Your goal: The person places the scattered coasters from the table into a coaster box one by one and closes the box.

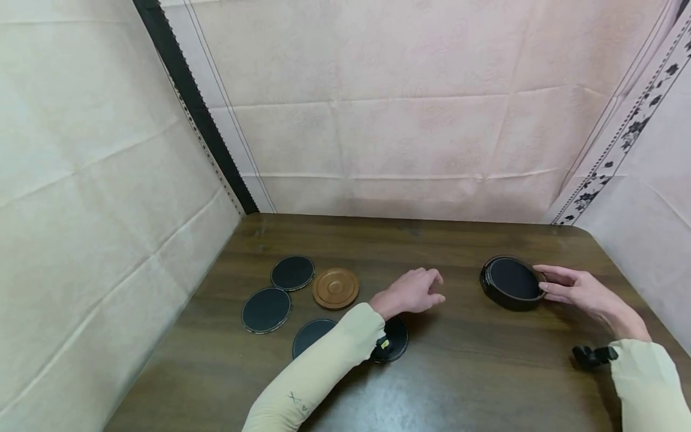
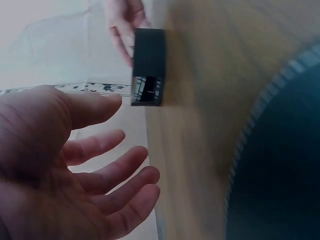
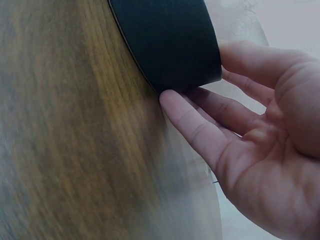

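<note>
The right hand [image 1: 580, 292] rests against the side of the round black holder [image 1: 510, 282] with straight fingers [image 3: 192, 125] touching its wall — a loose grip, not clenched round it. The holder stands upright on the bench [image 1: 464, 372], toward the right far part, with black coasters stacked inside up to near its rim. The left hand [image 1: 412, 291] hovers over the middle of the bench, released, fingers [image 2: 112, 172] relaxed and spread, holding nothing; bare wood lies between it and the holder.

Behind the left forearm lies a black coaster [image 1: 393, 339], partly covered by the sleeve. Further left are three more black coasters [image 1: 266, 309] and one brown wooden coaster [image 1: 336, 288] — all flat and near one another, well apart from the holder. The bench's right edge runs close to the right wrist; cloth walls close in on the left, back and right.
</note>
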{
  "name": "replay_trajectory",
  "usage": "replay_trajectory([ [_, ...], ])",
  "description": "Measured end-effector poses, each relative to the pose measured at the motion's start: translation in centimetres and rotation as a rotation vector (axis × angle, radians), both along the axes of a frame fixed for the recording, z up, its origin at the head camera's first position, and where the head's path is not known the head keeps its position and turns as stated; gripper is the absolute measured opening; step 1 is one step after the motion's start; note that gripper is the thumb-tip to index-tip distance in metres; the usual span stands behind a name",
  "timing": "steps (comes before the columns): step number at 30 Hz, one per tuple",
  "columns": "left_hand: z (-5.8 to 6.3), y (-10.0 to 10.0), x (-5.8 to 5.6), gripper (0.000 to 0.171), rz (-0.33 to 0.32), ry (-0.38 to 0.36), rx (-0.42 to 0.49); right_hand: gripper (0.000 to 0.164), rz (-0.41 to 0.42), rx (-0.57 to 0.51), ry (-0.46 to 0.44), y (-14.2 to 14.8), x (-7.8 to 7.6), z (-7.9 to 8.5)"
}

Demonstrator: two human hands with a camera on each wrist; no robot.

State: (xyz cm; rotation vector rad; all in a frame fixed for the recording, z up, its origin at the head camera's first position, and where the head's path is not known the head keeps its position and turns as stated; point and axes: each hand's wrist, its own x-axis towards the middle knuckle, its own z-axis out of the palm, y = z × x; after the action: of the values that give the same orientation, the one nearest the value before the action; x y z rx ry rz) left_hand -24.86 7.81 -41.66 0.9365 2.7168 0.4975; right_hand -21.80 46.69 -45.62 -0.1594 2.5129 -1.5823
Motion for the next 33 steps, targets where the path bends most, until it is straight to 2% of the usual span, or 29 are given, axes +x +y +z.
replay_trajectory([
  [3,0.0,-0.9,0.4,0.040,-0.031,0.006,-0.058,0.065,-0.002,0.013,-0.014,0.0,0.1,0.1],
  [11,0.1,-2.4,1.9,0.041,-0.135,0.091,-0.214,0.066,-0.006,0.025,-0.017,0.0,-0.1,0.5],
  [19,-0.8,-3.2,3.1,0.035,-0.159,0.109,-0.297,0.059,0.018,-0.052,-0.019,0.0,0.0,0.1],
  [25,-1.2,-4.1,3.4,0.038,-0.175,0.114,-0.320,0.060,0.011,-0.022,0.002,-0.1,0.0,-0.1],
  [33,-0.9,-5.4,2.9,0.044,-0.222,0.116,-0.342,0.062,-0.004,0.005,0.006,0.0,-0.2,-0.1],
])
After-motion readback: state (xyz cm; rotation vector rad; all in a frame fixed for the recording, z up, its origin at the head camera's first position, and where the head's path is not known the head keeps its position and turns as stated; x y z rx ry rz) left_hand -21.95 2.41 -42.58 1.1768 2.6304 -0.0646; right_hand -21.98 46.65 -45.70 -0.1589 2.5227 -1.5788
